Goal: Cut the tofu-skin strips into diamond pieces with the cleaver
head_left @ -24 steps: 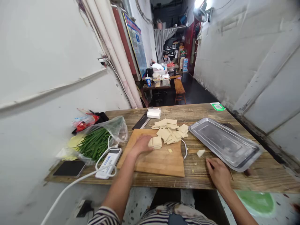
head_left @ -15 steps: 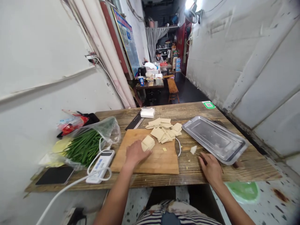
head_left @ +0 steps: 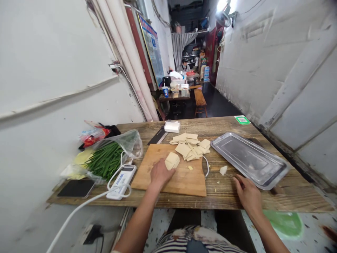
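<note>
My left hand (head_left: 161, 173) is curled against a small stack of pale square tofu sheets (head_left: 172, 161), thumb along its near side, on the wooden cutting board (head_left: 147, 172). Behind that stack, a loose pile of similar tofu sheets (head_left: 193, 147) lies across the board's far right edge and the table. My right hand (head_left: 247, 193) is closed in a pinch on a thin skewer (head_left: 230, 175), just left of a metal tray (head_left: 250, 160). The skewer's tip points toward a small pale piece (head_left: 223, 170) on the table; I cannot tell whether they touch.
Left of the board are a power strip (head_left: 121, 182) with a white cable, bagged green chives (head_left: 105, 160) and a dark phone (head_left: 76, 188). A cleaver (head_left: 158, 135) and white box (head_left: 172, 126) lie behind it. Another person (head_left: 185, 65) sits far back.
The view has shifted, so the whole scene sits further right. My right hand has drawn slightly back from the small pale piece, with more of the skewer showing. My left hand stays at the stack.
</note>
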### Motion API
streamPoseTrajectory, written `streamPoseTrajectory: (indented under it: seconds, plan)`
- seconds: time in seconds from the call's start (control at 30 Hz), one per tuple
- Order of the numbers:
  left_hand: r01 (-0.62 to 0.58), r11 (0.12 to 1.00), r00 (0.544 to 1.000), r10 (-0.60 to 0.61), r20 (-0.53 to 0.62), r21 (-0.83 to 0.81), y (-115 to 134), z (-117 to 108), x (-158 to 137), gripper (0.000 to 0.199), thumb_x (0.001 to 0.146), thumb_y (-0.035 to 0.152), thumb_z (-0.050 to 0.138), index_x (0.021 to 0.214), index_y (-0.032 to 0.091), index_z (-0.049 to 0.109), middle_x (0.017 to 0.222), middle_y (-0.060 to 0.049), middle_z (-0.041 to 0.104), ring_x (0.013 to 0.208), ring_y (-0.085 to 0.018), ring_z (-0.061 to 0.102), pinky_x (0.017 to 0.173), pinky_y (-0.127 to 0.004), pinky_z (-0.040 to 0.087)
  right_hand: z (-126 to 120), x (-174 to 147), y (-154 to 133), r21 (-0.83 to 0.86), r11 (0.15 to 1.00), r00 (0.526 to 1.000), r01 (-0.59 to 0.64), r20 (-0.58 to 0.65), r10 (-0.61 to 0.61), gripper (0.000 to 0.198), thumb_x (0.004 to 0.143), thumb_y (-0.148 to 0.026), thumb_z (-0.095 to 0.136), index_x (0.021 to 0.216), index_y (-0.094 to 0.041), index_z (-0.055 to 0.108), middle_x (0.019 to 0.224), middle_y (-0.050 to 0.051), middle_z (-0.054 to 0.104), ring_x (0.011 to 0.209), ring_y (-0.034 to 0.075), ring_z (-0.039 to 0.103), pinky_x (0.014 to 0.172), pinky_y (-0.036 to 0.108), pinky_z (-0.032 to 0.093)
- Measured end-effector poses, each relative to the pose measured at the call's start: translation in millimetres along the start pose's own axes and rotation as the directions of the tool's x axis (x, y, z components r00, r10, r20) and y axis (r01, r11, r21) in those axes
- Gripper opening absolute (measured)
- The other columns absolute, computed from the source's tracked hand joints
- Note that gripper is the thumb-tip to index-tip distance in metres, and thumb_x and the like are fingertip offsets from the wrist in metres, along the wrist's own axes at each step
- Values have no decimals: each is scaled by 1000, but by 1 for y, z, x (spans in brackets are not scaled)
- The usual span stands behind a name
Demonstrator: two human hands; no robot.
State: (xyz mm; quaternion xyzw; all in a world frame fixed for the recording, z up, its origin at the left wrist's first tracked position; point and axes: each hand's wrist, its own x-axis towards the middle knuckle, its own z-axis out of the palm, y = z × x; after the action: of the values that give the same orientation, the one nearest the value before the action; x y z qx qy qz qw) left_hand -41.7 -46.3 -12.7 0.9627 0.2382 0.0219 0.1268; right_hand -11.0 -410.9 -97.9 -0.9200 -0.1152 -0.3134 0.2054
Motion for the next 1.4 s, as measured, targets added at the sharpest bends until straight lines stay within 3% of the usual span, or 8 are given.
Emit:
streamPoseTrajectory:
  seconds: [0.23,0.4,0.6,0.83,1.03,1.2,1.4]
  plan:
    - [6,998,999,-9,-39,-62,2,-3,-1,53,69,48,69,109,17,55,108,-12,67,104,-29,63,81,-33,46,-2,0,3,-1,1000,1000,4,-10,-4,69,98,-62,29,98,-7,71,81,8,68,66,21,63,62,31,47]
    - [-52,998,998,53,35,-22,5,-7,9,56,68,43,71,114,15,57,116,-15,66,110,-30,61,89,-35,45,-4,-2,1,20,1000,1000,6,3,-6,69,97,-63,29,99,-8,70,76,7,65,63,20,61,61,32,47]
    - [-32,995,992,44,117,-99,1,-11,22,46,65,41,70,102,16,63,104,-12,70,96,-29,66,75,-32,48,-21,-7,-3,74,996,999,-46,-10,46,66,97,-62,32,104,-8,68,84,11,66,67,22,61,67,35,48]
    - [-34,986,992,53,118,-161,-5,-13,27,36,71,43,67,97,19,64,98,-6,72,90,-22,67,72,-28,47,-39,-14,4,51,998,999,-47,-14,48,64,97,-63,33,104,-10,69,88,10,68,70,22,64,61,33,48]
    - [-115,987,980,131,150,-110,1,-19,23,54,62,42,75,110,20,63,112,-9,69,103,-26,64,77,-29,48,-29,-10,0,22,999,999,49,-22,-49,59,99,-57,32,110,-9,66,101,13,66,84,25,65,75,36,52]
    - [-138,989,978,145,152,-61,5,-18,23,45,62,32,71,105,19,64,106,-9,71,98,-26,66,76,-29,48,-16,-9,-2,19,998,997,68,23,-68,55,100,-53,31,116,-10,62,107,15,63,92,25,63,85,39,52]
    - [-93,995,988,97,117,-36,8,-14,21,54,61,35,71,111,19,60,108,-12,70,100,-30,65,77,-32,48,-17,-13,0,24,998,998,54,32,-54,54,99,-54,34,117,-11,61,112,16,61,95,26,62,90,40,51]
